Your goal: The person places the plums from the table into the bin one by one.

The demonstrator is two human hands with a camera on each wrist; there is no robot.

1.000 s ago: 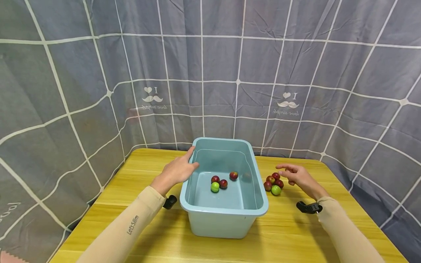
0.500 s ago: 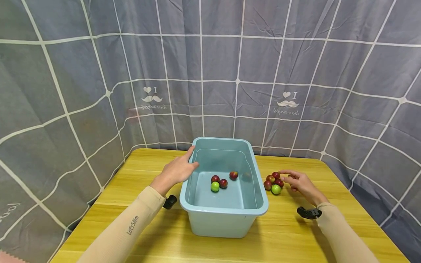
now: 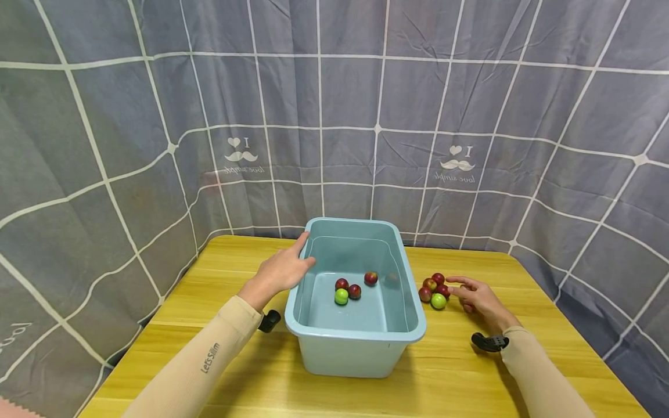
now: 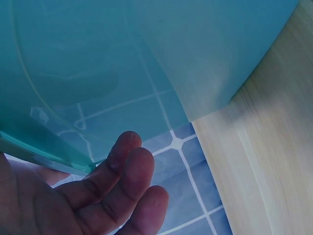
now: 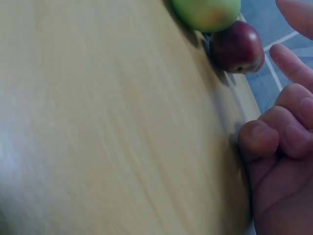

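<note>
A light blue plastic tub (image 3: 360, 355) stands on the table. My left hand (image 3: 279, 271) grips its left rim, thumb over the inner side; in the left wrist view several fingers (image 4: 139, 171) curl below the rim outside the wall. Inside lie several small round fruits like plums, red ones (image 3: 355, 291) and a green one (image 3: 341, 296). Right of the tub is a cluster of dark red fruits (image 3: 425, 294) with a green one (image 3: 438, 301). My right hand (image 3: 478, 299) is beside this cluster, holding nothing, index finger and thumb stretched toward it, other fingers loosely bent.
The yellow wood-grain table (image 3: 235, 363) extends around the tub, its far edge near a grey curtain (image 3: 350, 157) with white lines. Black wrist straps (image 3: 489, 342) sit on both forearms. A pink edge (image 3: 13, 409) shows at the lower left.
My right hand has moved from over the cluster to its right side and slightly lower. The left hand and the tub have stayed put; the fruits look unchanged.
</note>
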